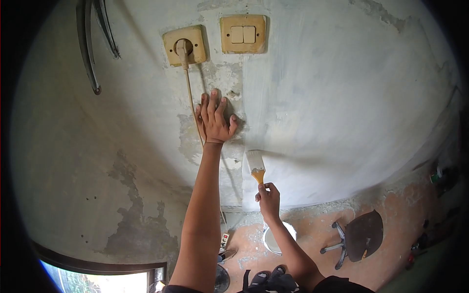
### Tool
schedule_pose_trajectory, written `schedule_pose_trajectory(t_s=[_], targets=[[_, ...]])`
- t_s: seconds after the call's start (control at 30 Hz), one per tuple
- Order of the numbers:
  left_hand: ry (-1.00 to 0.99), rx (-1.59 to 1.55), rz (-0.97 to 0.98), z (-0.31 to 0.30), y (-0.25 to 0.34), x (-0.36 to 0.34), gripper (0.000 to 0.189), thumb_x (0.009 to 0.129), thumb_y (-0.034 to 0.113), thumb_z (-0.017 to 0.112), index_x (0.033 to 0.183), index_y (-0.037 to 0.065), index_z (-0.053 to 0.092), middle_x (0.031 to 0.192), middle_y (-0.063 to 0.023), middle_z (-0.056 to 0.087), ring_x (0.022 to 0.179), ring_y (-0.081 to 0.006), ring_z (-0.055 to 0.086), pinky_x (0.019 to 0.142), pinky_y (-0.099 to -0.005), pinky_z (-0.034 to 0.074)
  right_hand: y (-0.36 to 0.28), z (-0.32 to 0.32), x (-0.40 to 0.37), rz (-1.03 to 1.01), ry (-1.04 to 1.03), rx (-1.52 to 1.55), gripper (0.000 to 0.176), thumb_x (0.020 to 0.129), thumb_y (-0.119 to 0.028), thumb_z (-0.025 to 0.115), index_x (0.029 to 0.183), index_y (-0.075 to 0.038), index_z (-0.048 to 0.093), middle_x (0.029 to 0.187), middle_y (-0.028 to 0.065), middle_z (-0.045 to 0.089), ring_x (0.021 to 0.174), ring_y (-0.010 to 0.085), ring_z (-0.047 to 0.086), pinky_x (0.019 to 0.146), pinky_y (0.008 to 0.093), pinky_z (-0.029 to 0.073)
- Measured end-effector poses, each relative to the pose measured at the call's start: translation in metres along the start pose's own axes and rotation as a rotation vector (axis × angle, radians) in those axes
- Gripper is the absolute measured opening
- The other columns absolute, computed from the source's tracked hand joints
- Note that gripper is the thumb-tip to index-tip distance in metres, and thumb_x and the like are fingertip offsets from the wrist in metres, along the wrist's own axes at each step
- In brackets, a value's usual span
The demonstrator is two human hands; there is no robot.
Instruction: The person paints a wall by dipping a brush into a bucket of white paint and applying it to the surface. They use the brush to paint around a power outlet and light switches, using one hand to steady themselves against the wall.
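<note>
My left hand (215, 119) lies against the wall with its fingers spread, just below a socket. A beige cord (190, 93) runs down past that hand from a plug (182, 49) in the yellowed socket (171, 44). Lower and to the right, my right hand (269, 201) is closed on the yellow handle of a paintbrush (255, 162). The brush's bristles are coated white and point up, right at the edge of a whiter area of wall (303, 161). Peeling, grey patches (188, 129) surround my left hand.
A double light switch (243, 34) is mounted right of the socket. Below stand a white bucket (273, 244), partly behind my right forearm, and an office chair (364, 233). A power strip (224, 240) hangs low, and a window (107, 283) is at bottom left.
</note>
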State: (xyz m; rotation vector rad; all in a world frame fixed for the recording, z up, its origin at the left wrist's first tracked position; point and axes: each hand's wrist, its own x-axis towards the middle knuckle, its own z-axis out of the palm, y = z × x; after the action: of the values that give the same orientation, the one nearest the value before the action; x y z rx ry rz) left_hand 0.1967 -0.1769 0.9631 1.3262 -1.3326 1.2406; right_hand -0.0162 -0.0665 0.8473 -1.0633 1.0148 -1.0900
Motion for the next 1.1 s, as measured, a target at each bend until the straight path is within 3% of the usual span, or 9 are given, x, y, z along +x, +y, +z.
schedule_pose_trajectory(t_s=[0.13,0.2,0.57,0.67,0.87,1.07,1.1], targets=[[-0.015,-0.001,-0.003,0.000,-0.001,-0.001,0.048,0.088,0.043,0.040,0.124,0.012,0.045,0.141,-0.0128,0.038,0.131,-0.0329,0.033,0.105,-0.0452,0.017,-0.030,0.001,0.002,0.000,0.007,-0.027,0.021,0.093,-0.020,0.053,0.081,-0.003,0.050,0.056,0.0020,0.053,0.050,0.0070,0.048,0.049,0.0235,0.035],[-0.013,-0.011,-0.013,0.001,0.000,-0.001,0.048,0.088,0.043,0.040,0.124,0.013,0.045,0.141,-0.0126,0.039,0.131,-0.0329,0.034,0.105,-0.0453,0.017,-0.038,0.002,0.002,-0.076,-0.005,-0.003,0.019,0.093,-0.018,0.053,0.081,-0.004,0.050,0.056,0.0034,0.053,0.041,0.0031,0.035,0.040,0.0211,0.025],[0.019,-0.043,-0.013,0.003,0.000,-0.001,0.048,0.087,0.043,0.041,0.123,0.012,0.047,0.140,-0.0119,0.040,0.130,-0.0324,0.036,0.105,-0.0445,0.018,-0.118,-0.003,0.004,-0.162,-0.005,0.035,0.019,0.094,-0.018,0.053,0.086,-0.002,0.050,0.056,0.0041,0.054,0.040,0.0025,0.033,0.039,0.0207,0.024],[0.030,-0.051,-0.010,0.003,0.000,0.000,0.048,0.087,0.043,0.041,0.123,0.012,0.047,0.140,-0.0118,0.040,0.129,-0.0322,0.036,0.105,-0.0443,0.019,-0.117,-0.002,0.003,-0.276,0.031,0.073,0.018,0.094,-0.018,0.052,0.086,-0.002,0.049,0.055,0.0022,0.052,0.042,0.0025,0.036,0.040,0.0202,0.024],[0.019,-0.041,-0.009,0.002,0.000,0.000,0.048,0.087,0.044,0.041,0.123,0.012,0.047,0.141,-0.0114,0.040,0.128,-0.0327,0.037,0.105,-0.0441,0.020,-0.097,-0.010,0.015,-0.226,-0.005,-0.004,0.019,0.095,-0.019,0.052,0.086,-0.003,0.049,0.054,0.0003,0.049,0.045,0.0038,0.040,0.041,0.0202,0.026],[0.015,-0.043,-0.010,0.001,0.000,0.001,0.048,0.087,0.044,0.040,0.123,0.013,0.047,0.141,-0.0107,0.039,0.130,-0.0323,0.035,0.105,-0.0445,0.019,-0.035,-0.021,0.012,-0.008,0.031,0.058,0.020,0.093,-0.021,0.054,0.079,-0.007,0.050,0.055,-0.0005,0.048,0.044,0.0021,0.036,0.039,0.0186,0.023],[0.013,-0.042,-0.011,0.002,0.000,0.000,0.048,0.087,0.044,0.040,0.123,0.013,0.047,0.141,-0.0107,0.039,0.131,-0.0322,0.034,0.105,-0.0444,0.019,-0.024,-0.028,0.008,0.016,0.012,0.013,0.018,0.094,-0.020,0.051,0.085,-0.004,0.050,0.054,0.0008,0.050,0.044,0.0035,0.038,0.041,0.0207,0.026]])
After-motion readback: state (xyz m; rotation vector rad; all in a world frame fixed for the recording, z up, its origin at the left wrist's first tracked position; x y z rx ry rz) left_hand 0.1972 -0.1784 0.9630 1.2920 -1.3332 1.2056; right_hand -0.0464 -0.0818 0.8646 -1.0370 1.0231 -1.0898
